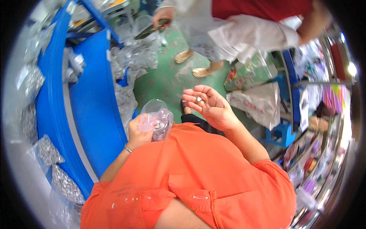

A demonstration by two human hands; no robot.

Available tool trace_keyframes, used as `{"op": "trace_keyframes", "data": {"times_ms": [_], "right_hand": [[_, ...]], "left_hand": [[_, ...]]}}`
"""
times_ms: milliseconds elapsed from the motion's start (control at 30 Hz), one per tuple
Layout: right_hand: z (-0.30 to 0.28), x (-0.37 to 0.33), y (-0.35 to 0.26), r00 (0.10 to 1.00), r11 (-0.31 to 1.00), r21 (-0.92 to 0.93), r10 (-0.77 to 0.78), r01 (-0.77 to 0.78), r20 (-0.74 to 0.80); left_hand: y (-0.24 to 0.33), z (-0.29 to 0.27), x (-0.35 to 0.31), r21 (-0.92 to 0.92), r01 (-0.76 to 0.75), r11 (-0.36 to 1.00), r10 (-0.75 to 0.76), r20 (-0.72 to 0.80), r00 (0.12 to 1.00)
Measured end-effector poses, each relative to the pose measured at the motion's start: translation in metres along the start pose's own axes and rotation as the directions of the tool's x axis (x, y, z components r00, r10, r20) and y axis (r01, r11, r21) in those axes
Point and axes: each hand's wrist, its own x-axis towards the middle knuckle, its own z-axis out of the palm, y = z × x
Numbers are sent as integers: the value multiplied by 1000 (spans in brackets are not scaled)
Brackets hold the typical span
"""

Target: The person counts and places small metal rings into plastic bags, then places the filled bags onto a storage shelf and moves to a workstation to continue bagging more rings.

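My left hand (139,133) grips a clear plastic container (162,124), which looks soft-walled and has shiny silvery pieces inside. Its upper rim stands open above my fingers. To the right and slightly higher, my right hand (210,107) is turned palm up and holds a small silvery metal piece (198,99). That piece rests at the base of the slightly curled fingers, with no fingertip pressed on it. A gap separates my two hands, and both are in front of my orange shirt (183,164).
A person in a dark red top (259,7) stands ahead, holding a dark flat object (152,29). Blue shelving (91,84) with bags of silvery parts (66,183) runs along the left. At right are a white sack (259,105), a blue stool (281,133) and loaded shelves.
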Motion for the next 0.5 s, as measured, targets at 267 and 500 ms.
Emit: {"op": "trace_keyframes", "data": {"times_ms": [267, 500], "right_hand": [[-7, -93, -10, 928, 984, 18, -161, 177, -335], [-33, -179, -24, 859, 933, 110, -263, 342, -440]], "left_hand": [[18, 57, 5, 31, -19, 999, 9, 286, 958], [37, 131, -3, 50, -116, 992, 79, 476, 876]]}}
